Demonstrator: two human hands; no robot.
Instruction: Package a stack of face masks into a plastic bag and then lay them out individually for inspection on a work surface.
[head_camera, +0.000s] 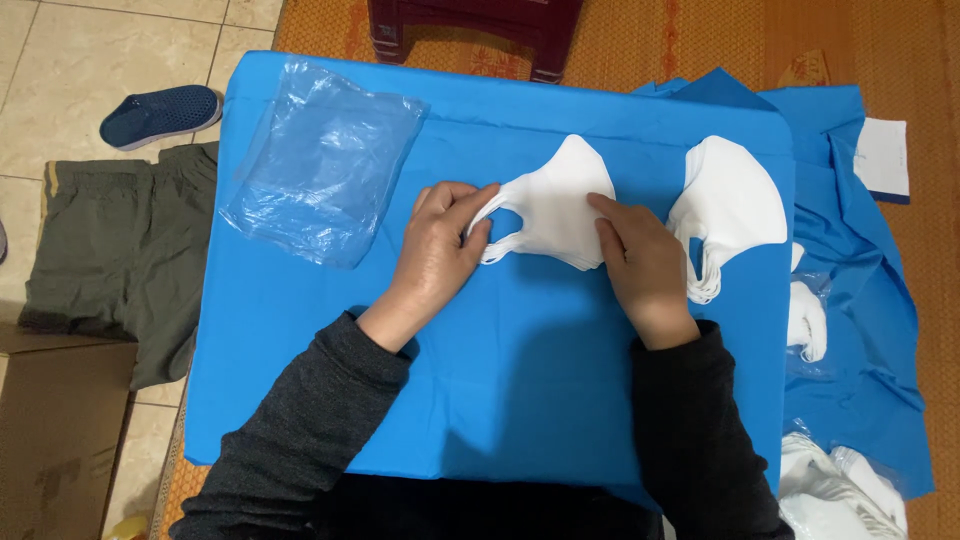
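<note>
1. The left hand (437, 250) pinches the ear loop at the left end of a folded white face mask (553, 205), thumb and forefinger closed on the thin strap.
2. The right hand (640, 262) presses its fingertips flat onto the right edge of the same mask, fingers bent and closed down on the fabric, pinning it.
3. The mask lies between the two hands on a blue cloth-covered board (500, 380), near the middle of its far half.
4. Just right of the right hand sits a stack of white face masks (730, 205), their ear loops hanging toward the person.
5. To the left of the left hand, well apart from it, lies a pile of clear plastic bags (320, 165) on the blue cover.
6. Both forearms wear dark grey sleeves (300, 430).
7. Beyond the board's right edge, crumpled blue cloth (860, 290) holds more bagged white masks (840, 490).
8. On the floor to the left lie olive trousers (120, 260), a dark blue shoe (160, 113) and a cardboard box (60, 430).
</note>
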